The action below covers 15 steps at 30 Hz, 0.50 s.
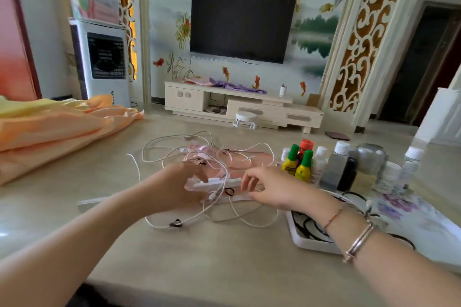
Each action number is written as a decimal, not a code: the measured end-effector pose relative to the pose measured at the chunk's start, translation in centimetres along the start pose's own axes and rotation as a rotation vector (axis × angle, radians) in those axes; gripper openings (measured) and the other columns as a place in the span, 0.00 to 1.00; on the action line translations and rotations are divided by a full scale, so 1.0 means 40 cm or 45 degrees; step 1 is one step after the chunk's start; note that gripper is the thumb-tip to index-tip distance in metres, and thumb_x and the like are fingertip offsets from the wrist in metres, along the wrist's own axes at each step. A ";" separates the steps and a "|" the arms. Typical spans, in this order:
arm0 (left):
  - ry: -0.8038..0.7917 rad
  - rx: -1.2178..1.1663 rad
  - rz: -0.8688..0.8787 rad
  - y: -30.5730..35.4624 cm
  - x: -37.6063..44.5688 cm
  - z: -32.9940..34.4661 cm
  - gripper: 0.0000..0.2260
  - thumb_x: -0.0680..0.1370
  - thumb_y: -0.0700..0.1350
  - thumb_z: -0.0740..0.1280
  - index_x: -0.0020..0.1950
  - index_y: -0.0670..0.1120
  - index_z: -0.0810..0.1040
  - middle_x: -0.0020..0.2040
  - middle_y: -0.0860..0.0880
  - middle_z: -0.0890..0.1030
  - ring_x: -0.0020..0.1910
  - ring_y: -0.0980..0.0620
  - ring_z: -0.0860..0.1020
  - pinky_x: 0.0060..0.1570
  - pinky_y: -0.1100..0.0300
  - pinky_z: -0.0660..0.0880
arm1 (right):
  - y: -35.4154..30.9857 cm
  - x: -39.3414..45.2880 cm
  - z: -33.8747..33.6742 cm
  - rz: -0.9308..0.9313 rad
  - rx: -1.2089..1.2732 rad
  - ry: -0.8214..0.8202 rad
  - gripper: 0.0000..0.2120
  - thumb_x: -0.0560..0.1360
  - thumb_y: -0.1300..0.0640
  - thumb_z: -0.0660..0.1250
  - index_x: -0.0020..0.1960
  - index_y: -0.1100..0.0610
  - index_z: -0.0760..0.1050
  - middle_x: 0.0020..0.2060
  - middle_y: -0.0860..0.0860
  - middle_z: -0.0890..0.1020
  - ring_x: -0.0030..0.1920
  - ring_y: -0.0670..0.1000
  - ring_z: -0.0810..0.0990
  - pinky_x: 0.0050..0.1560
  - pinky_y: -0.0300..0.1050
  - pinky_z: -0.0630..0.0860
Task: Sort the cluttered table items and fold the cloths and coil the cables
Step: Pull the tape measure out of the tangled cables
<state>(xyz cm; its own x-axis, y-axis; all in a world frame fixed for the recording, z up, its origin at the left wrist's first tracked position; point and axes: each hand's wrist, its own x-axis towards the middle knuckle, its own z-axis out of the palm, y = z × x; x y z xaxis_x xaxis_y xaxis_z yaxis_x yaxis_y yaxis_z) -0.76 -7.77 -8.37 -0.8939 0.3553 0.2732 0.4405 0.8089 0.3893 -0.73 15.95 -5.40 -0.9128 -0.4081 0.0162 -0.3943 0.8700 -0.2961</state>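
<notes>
Left hand point(174, 187) grips the cable tangle point(212, 177); right hand point(272, 189), fingers loosely curled, should tease out one loop toward three o'clock.

My table point(199, 257) is a pale beige slab. A tangle of white cables point(212, 182) lies at its middle. Left of the tangle sits a heap of orange and yellow cloths point(50, 127); right of it stand small bottles point(334, 167). Nearer me than the bottles rests a white tray point(301, 239) on a floral cloth point(411, 217).
</notes>
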 end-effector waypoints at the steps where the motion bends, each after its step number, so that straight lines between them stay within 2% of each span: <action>1: -0.022 0.035 0.009 0.004 0.006 0.012 0.15 0.70 0.54 0.74 0.55 0.53 0.79 0.48 0.58 0.76 0.50 0.56 0.75 0.49 0.63 0.71 | -0.002 0.015 0.013 -0.005 -0.014 -0.024 0.06 0.75 0.59 0.66 0.50 0.50 0.77 0.48 0.49 0.82 0.49 0.49 0.81 0.51 0.46 0.78; 5: -0.057 0.226 0.020 0.017 0.028 0.043 0.12 0.72 0.55 0.70 0.54 0.56 0.77 0.56 0.58 0.74 0.54 0.53 0.76 0.50 0.58 0.74 | -0.001 0.052 0.050 -0.029 -0.186 -0.044 0.09 0.75 0.59 0.65 0.55 0.52 0.76 0.52 0.50 0.78 0.52 0.51 0.78 0.52 0.44 0.75; 9: -0.051 0.283 0.039 0.026 0.036 0.038 0.09 0.74 0.54 0.68 0.53 0.55 0.77 0.52 0.59 0.70 0.54 0.54 0.75 0.44 0.60 0.70 | 0.006 0.070 0.063 -0.057 -0.252 -0.009 0.10 0.74 0.57 0.66 0.55 0.53 0.75 0.53 0.51 0.76 0.53 0.52 0.77 0.54 0.45 0.74; 11: -0.074 0.322 0.024 0.024 0.035 0.032 0.09 0.75 0.54 0.67 0.53 0.55 0.77 0.53 0.59 0.71 0.54 0.54 0.74 0.41 0.61 0.68 | 0.006 0.073 0.064 -0.068 -0.250 -0.002 0.09 0.74 0.58 0.65 0.54 0.53 0.75 0.51 0.50 0.76 0.51 0.52 0.76 0.52 0.45 0.74; 15: -0.087 0.360 -0.031 0.012 0.035 0.032 0.07 0.75 0.53 0.67 0.52 0.54 0.77 0.55 0.57 0.73 0.52 0.52 0.75 0.43 0.59 0.70 | 0.001 0.078 0.073 -0.077 -0.055 0.093 0.07 0.74 0.58 0.66 0.52 0.53 0.75 0.44 0.47 0.78 0.47 0.49 0.76 0.49 0.44 0.74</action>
<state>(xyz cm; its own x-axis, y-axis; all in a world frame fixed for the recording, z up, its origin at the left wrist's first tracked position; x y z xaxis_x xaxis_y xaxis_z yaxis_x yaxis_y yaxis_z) -1.90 -6.28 -8.93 -0.9117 0.3570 0.2032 0.3868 0.9127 0.1317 -3.29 13.91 -8.17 -0.8918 -0.4406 0.1032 -0.4520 0.8560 -0.2512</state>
